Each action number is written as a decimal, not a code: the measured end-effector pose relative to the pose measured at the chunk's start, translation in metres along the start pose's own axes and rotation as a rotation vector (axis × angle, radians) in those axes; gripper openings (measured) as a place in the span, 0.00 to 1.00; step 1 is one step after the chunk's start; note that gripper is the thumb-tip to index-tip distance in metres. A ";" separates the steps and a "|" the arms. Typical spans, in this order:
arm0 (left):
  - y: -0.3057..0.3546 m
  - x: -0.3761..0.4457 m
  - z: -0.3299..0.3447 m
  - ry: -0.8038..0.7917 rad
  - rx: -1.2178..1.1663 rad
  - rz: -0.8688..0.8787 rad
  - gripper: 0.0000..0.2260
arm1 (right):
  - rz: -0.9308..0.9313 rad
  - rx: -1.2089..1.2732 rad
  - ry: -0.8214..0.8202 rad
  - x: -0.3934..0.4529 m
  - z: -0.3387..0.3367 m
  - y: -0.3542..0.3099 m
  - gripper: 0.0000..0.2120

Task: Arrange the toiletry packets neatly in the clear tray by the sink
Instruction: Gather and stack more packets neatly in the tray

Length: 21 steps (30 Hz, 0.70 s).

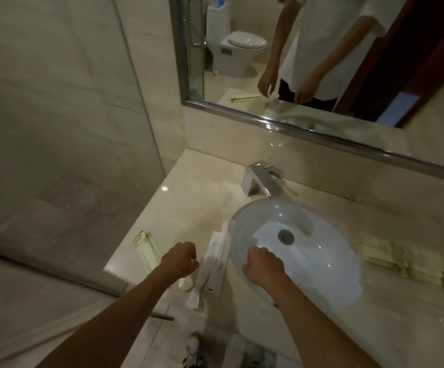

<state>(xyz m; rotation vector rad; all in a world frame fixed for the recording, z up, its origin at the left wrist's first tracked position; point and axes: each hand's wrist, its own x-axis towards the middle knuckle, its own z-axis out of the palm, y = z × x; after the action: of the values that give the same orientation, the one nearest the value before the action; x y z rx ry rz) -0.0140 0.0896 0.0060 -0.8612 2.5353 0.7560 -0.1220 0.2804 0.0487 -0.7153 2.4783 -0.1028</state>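
Here both curled fists, left hand (179, 257) and right hand (262, 262), hover empty beside white packets (217, 254) at the sink (322, 274) rim.

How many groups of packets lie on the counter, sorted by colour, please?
White packets, left of the sink, between the hands: 1 group
Pale green packets at the far left: 1 group
Pale green packets right of the sink: 1 group
Total: 3 groups
The frame is too blurred to count single packets.
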 end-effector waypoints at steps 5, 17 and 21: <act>-0.051 -0.009 -0.007 0.051 -0.033 -0.069 0.11 | -0.041 -0.022 -0.046 0.007 0.024 -0.051 0.03; -0.112 -0.007 0.010 0.213 -0.293 -0.411 0.36 | -0.171 0.062 -0.033 0.030 0.085 -0.152 0.10; -0.111 0.004 0.015 0.219 -0.339 -0.444 0.34 | -0.188 0.089 0.005 0.045 0.097 -0.172 0.11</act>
<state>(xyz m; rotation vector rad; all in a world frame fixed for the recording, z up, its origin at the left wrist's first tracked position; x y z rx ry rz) 0.0570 0.0220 -0.0485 -1.6307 2.2840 0.9952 -0.0212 0.1175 -0.0180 -0.9083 2.3902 -0.2826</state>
